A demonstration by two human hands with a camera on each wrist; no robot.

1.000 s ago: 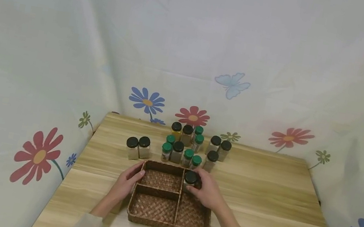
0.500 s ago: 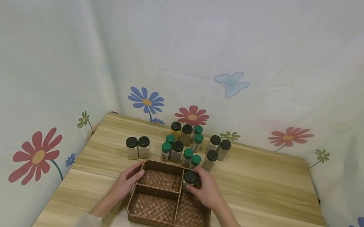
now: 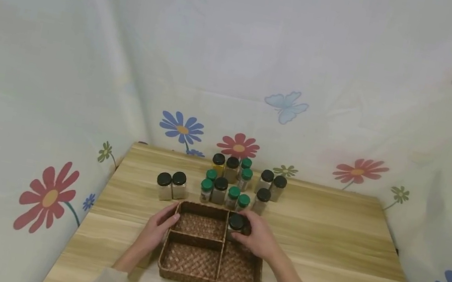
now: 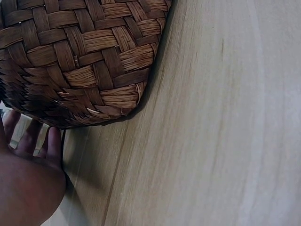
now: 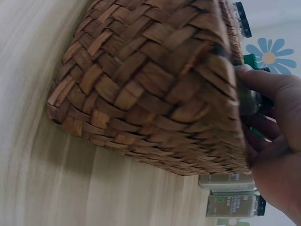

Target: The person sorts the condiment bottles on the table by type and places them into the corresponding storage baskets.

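A brown woven basket (image 3: 207, 281) with three compartments stands on the wooden table. On its left side my left hand (image 3: 156, 229) holds the wall, thumb over the rim and fingers outside; the left wrist view shows those fingers (image 4: 54, 141) by the woven wall. My right hand (image 3: 258, 240) grips a black-lidded spice jar (image 3: 236, 222), upright at the back of the long right compartment. In the right wrist view the thumb lies against this jar (image 5: 249, 99), while the basket wall hides its lower part. Whether the jar touches the basket's bottom I cannot tell.
Behind the basket stand several black-lidded and green-lidded jars (image 3: 219, 190). Two black-lidded jars (image 3: 171, 186) stand at the back left, and three more (image 3: 262, 200) at the back right. A flowered curtain (image 3: 240, 63) surrounds the table (image 3: 336, 261).
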